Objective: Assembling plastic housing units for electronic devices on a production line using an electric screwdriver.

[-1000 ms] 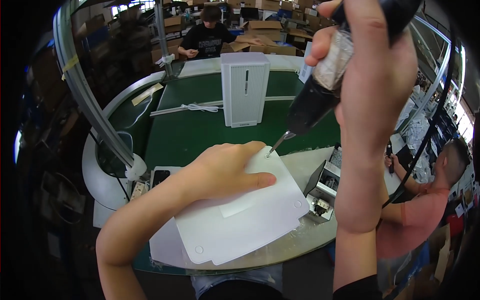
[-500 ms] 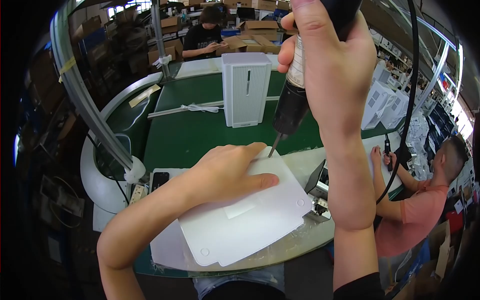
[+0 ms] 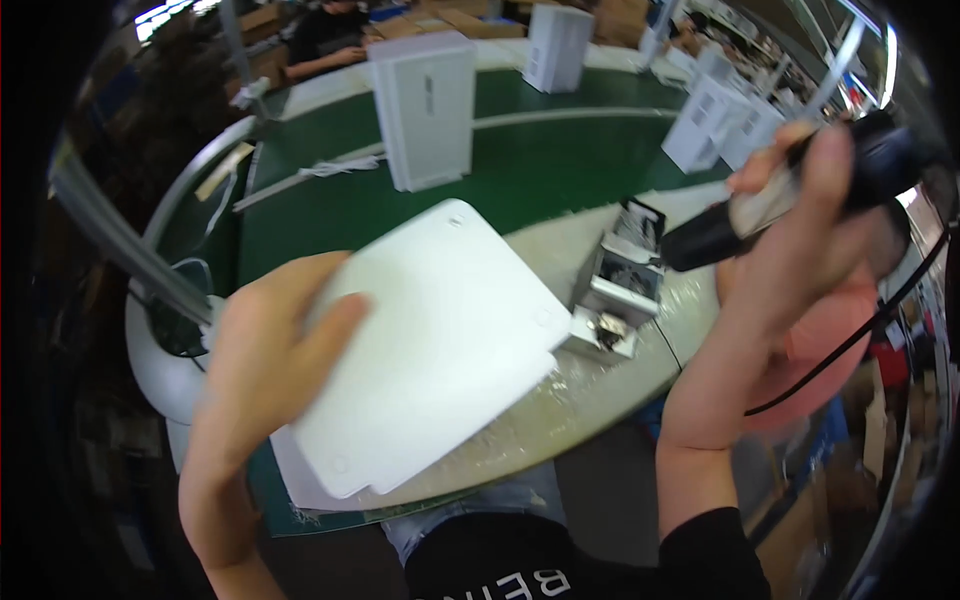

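Note:
A white plastic appliance panel (image 3: 440,340) with rounded corners and small round marks near them lies tilted across the near side of the table. My left hand (image 3: 285,330) grips its left edge, thumb on top and the other fingers mostly hidden. In my right hand (image 3: 800,215) is a black electric screwdriver (image 3: 705,238), fingers wrapped round its body. It points left, its tip close to a group of small metal-looking boxes (image 3: 625,285) with small dark parts inside. Motion blurs both hands, and the bit is hard to make out.
On the green conveyor (image 3: 560,150) stands a tall white ribbed appliance (image 3: 425,115), with another white unit (image 3: 557,48) farther back. More white units (image 3: 705,120) stand at the far right. A black cable (image 3: 860,345) hangs at right, beside a co-worker in a salmon shirt (image 3: 820,345).
My right hand has lifted the screwdriver off the panel's far corner and swung it right, toward the small boxes. My left hand has shifted to the panel's left edge. The view has turned right.

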{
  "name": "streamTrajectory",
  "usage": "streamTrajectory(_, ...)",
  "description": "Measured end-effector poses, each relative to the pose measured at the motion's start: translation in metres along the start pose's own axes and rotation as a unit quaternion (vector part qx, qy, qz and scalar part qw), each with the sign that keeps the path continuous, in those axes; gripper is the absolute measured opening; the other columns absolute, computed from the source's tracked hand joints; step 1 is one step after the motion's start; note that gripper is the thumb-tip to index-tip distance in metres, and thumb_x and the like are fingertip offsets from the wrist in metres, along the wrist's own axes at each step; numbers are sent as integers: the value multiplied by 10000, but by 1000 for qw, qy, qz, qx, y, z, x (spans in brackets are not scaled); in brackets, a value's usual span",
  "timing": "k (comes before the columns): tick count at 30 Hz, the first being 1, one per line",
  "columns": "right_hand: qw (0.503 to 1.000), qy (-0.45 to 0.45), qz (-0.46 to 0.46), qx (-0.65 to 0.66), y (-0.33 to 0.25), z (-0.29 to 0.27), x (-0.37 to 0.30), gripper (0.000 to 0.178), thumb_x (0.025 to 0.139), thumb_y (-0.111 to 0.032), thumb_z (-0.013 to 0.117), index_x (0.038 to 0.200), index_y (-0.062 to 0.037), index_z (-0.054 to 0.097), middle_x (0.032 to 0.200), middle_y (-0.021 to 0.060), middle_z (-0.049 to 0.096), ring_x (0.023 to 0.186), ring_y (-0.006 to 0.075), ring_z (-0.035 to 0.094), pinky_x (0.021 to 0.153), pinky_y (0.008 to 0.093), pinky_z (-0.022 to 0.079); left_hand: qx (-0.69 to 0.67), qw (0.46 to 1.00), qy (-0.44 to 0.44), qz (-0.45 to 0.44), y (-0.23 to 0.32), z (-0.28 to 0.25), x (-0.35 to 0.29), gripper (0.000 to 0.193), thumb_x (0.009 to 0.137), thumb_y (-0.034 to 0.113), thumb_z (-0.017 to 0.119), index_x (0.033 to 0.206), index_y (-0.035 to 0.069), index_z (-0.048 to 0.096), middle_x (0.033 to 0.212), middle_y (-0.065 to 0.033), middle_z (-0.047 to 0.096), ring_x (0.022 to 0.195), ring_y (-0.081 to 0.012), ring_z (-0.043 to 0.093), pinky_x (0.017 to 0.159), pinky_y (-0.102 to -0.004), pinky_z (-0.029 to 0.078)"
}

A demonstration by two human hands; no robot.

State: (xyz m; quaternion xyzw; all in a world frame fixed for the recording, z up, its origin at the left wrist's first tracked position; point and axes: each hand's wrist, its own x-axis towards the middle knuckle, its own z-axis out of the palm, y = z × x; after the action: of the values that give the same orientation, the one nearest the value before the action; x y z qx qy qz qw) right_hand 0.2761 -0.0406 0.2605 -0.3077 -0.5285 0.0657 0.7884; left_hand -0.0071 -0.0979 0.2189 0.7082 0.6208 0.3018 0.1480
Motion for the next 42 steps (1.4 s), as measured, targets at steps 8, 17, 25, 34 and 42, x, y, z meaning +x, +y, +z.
streamTrajectory(8, 991, 23, 75, -107, 138, -98, -102, 288, 896, -71, 541, 1097, 5, 349, 850, 101, 561, 566, 112, 551, 524, 234, 453, -325, 917, 164, -163, -25, 35, -28, 569, 787, 348, 568, 1216, -9, 456, 992, -154, 558, 884, -196, 603, 743, -265, 477)
streamTrajectory(17, 984, -29, 158, -80, 110, -86, -108, 261, 890, -49, 536, 1108, 9, 405, 820, 79, 556, 534, 108, 531, 478, 238, 442, -464, 846, 224, -140, -28, 56, -35, 658, 751, 436, 492, 1216, -24, 423, 1068, -196, 514, 934, -278, 586, 761, -344, 489)
streamTrajectory(25, 852, -349, 230, 314, -28, -52, 14, 360, 936, -254, 503, 1165, 19, 452, 780, 77, 581, 618, 168, 583, 672, 278, 505, -490, 853, 173, -51, -47, 45, -49, 508, 806, 264, 505, 1209, -42, 459, 1106, -121, 538, 993, -162, 511, 870, -279, 408)
streamTrajectory(34, 872, -291, 95, 382, -73, 142, -3, 255, 955, -258, 459, 1073, -32, 479, 936, 118, 588, 576, 112, 495, 565, 268, 488, -589, 796, 123, -63, -53, 51, -54, 410, 853, 74, 491, 1248, -19, 440, 1080, -98, 557, 967, -129, 523, 866, -276, 423)
streamTrajectory(42, 890, -296, 71, 339, -114, 194, -39, 244, 945, -248, 488, 1023, -17, 494, 893, 103, 575, 559, 110, 504, 515, 257, 464, -591, 796, 119, -59, -55, 50, -51, 399, 855, 68, 507, 1242, -11, 446, 1000, -52, 558, 869, -86, 503, 786, -244, 422)
